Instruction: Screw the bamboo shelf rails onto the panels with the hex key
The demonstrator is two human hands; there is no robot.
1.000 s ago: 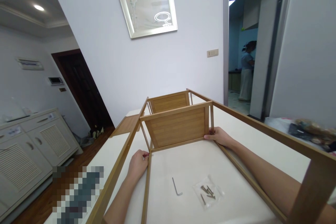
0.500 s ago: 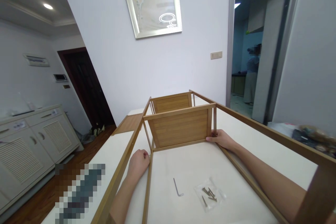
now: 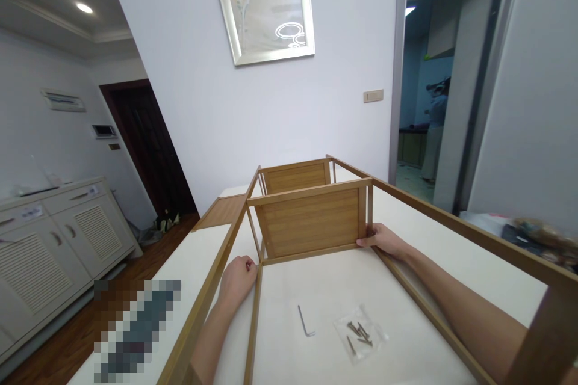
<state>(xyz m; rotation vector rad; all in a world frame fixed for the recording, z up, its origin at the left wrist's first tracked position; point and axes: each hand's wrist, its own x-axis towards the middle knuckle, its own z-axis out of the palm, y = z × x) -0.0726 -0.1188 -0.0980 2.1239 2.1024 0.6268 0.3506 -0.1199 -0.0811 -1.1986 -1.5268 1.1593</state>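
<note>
A wooden shelf frame [image 3: 409, 201] lies on its side on the white table, with a wooden shelf panel [image 3: 311, 224] upright across its middle. My right hand [image 3: 386, 240] grips the panel's lower right corner where it meets the frame, thumb on the near face. Beside the lower left corner, my left hand [image 3: 238, 280] rests with curled fingers against the outside of the lower left rail; whatever they pinch is hidden. Between my forearms lie an L-shaped hex key [image 3: 303, 323] and a clear plastic bag [image 3: 377, 337] with several screws [image 3: 359, 331].
A second fixed panel [image 3: 298, 177] spans the frame's far end. Left of the frame, a loose wooden panel [image 3: 221, 212] lies flat on the table [image 3: 189, 271]. A blurred-out dark object [image 3: 144, 328] is at the left edge. A person [image 3: 436, 120] stands beyond the doorway.
The view has shifted slightly, so the scene appears a little further right. Both hands stay at the same corners of the frame. The hex key and screw bag have not moved on the table.
</note>
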